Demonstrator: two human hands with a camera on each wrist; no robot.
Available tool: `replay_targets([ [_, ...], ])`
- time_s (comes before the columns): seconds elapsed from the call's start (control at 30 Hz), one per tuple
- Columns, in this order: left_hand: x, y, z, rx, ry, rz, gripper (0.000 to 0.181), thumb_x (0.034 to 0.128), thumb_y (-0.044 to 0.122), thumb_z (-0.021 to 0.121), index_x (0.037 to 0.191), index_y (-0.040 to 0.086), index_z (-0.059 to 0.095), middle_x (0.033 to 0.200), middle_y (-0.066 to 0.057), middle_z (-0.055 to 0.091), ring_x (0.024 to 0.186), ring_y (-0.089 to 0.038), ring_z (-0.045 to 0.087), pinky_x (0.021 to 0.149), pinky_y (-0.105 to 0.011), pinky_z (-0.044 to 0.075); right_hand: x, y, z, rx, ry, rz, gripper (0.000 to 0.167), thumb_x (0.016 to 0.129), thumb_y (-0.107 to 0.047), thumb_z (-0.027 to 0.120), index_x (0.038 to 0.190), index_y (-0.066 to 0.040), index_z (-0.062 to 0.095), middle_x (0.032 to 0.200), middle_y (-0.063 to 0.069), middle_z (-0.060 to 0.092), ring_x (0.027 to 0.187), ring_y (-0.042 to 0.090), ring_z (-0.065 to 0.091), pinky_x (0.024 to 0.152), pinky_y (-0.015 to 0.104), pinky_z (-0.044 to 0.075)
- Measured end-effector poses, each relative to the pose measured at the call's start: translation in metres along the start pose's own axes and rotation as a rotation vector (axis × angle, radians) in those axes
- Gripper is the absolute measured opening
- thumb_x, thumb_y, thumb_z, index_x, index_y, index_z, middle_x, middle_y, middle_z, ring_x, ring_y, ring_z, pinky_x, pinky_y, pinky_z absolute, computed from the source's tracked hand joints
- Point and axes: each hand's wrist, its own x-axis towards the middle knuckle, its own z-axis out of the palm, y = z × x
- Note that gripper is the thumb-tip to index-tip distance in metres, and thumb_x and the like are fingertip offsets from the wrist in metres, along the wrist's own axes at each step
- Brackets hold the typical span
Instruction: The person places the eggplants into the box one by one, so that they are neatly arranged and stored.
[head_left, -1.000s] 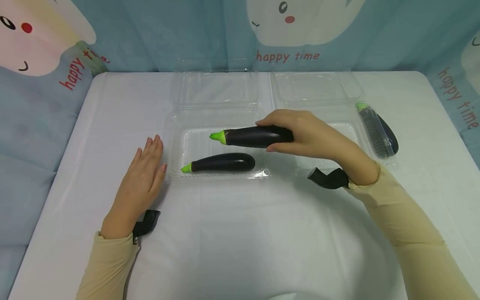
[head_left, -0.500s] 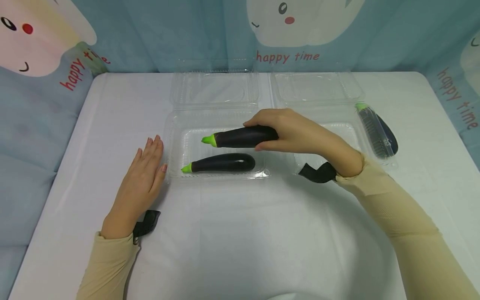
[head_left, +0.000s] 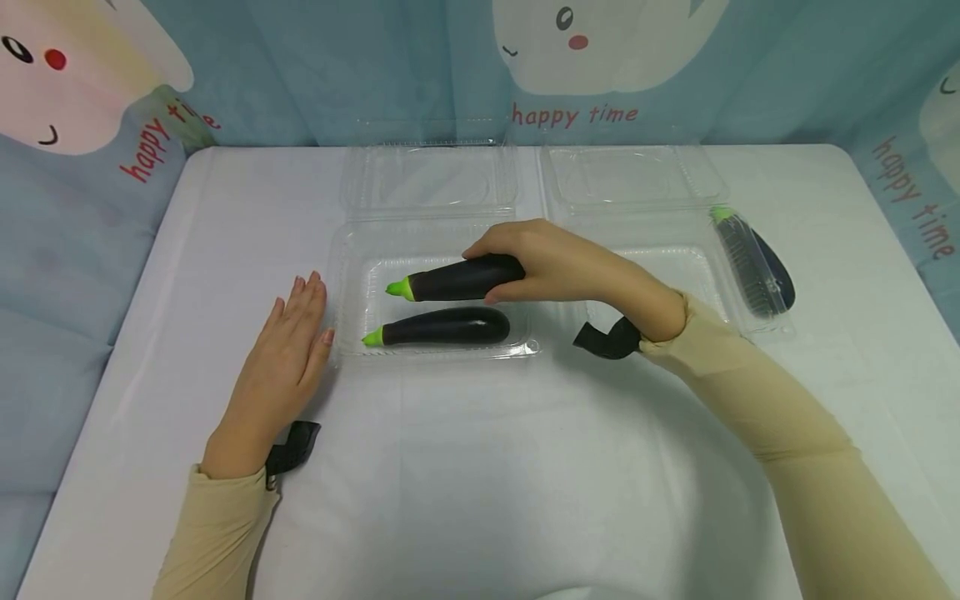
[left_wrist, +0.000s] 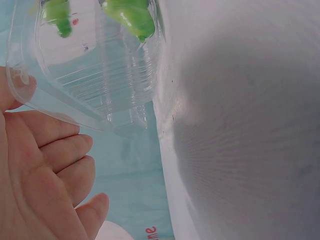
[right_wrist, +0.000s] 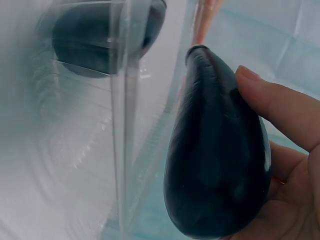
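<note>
My right hand [head_left: 555, 262] grips a dark eggplant [head_left: 457, 280] by its thick end, its green stem pointing left, over the left clear plastic box [head_left: 348, 250]. In the right wrist view, the held eggplant [right_wrist: 215, 150] stands beside the box wall, with thumb and fingers around it. Another eggplant [head_left: 446, 326] lies along the near side inside that box. To the left, my left hand [head_left: 281, 350] has its fingers straight, close to the box's left edge. The left wrist view shows the box's end wall [left_wrist: 100, 85] at the fingers, with two green stems behind it.
A second clear box [head_left: 697, 275], partly hidden by my right forearm, stands to the right. Both lids [head_left: 435, 179] are folded back. A third eggplant [head_left: 757, 262] lies at the second box's right side, partly seen through plastic. A blue curtain [head_left: 420, 67] hangs behind the table.
My right hand has moved left, carrying the eggplant across the left box and nearer to the one lying there. My left hand has stayed put.
</note>
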Motion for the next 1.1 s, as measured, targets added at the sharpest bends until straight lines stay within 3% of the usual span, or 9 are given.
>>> replay_targets([
  [0.53,0.0,-0.001,0.0,0.017,-0.011,-0.001,0.054,0.101,0.021,0.041,0.144,-0.008,0.027,0.15,-0.02,0.026,0.141,-0.028,0.019,0.115,-0.046,0.013,0.035,0.006,0.008,0.015,-0.074,0.014,0.045,0.083,-0.021,0.074,0.121,-0.002,0.061,0.118,0.007,0.062,0.104,0.017,0.056,0.088,0.03,0.044],
  [1.1,-0.001,-0.001,0.0,0.007,-0.011,0.012,0.053,0.1011,0.02,0.041,0.143,-0.009,0.027,0.15,-0.021,0.026,0.141,-0.029,0.019,0.115,-0.046,0.013,0.047,0.015,0.017,0.024,-0.182,0.067,0.049,0.083,-0.023,0.074,0.124,0.0,0.059,0.124,0.01,0.06,0.111,0.02,0.054,0.094,0.031,0.043],
])
